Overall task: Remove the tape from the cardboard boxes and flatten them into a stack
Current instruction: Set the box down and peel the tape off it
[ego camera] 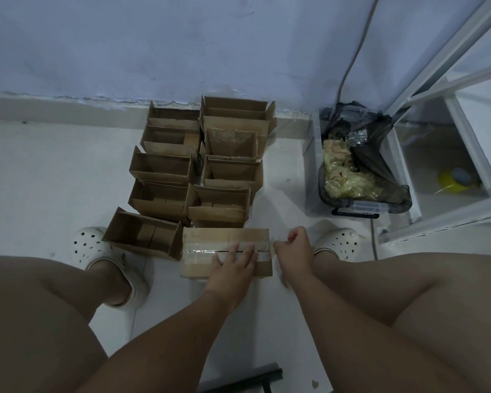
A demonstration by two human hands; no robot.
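A closed cardboard box (pixel 207 239) lies on the white floor between my feet, with clear tape (pixel 199 252) running along its top seam. My left hand (pixel 233 263) lies flat on the box, fingers straight across the seam. My right hand (pixel 294 248) sits at the box's right end with fingers curled, pinching what looks like the tape's end; the tape there is hard to make out. Behind the taped box, several open cardboard boxes (pixel 165 168) stand in two rows up to the wall.
A bin lined with a black bag (pixel 363 171), holding crumpled tape, stands at the right. A white metal shelf frame (pixel 448 114) is beyond it. A cable (pixel 352 61) runs down the wall. My white clogs (pixel 91 245) flank the boxes.
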